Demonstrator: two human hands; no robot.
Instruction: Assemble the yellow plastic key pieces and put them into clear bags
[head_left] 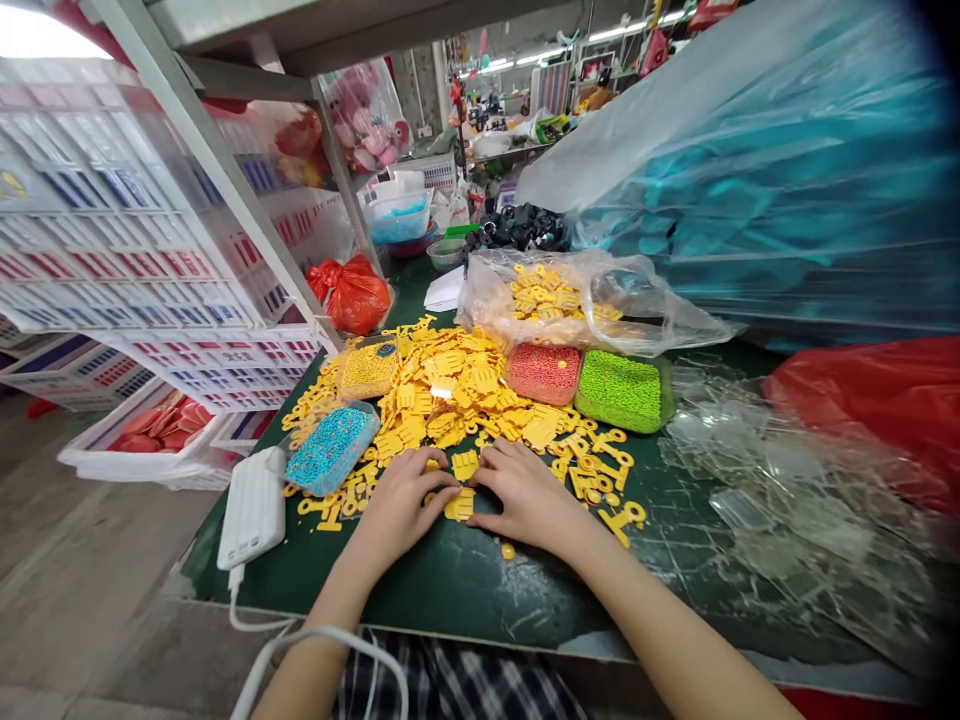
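My left hand point(405, 499) is curled over the table's front middle, thumb and forefinger drawn together with yellow plastic showing between them. Facing it, my right hand point(525, 492) has its fingers bent and its thumb apart from them. Between the two hands lies a small flat yellow slotted piece point(460, 505), close to both hands' fingertips. A similar yellow piece point(465, 465) lies just behind it. Beyond my hands rises a heap of flat yellow pieces point(450, 385). Yellow parts with ring ends point(622, 520) are scattered to the right, and a small yellow disc point(508, 551) lies in front.
Around the heap stand tubs of blue beads point(334, 448), yellow beads point(369, 368), red beads point(544, 372) and green beads point(620, 390). A white power bank point(253, 508) with a cable sits at left. Clear plastic pieces point(780, 500) cover the right side. Crates point(142, 230) are stacked left.
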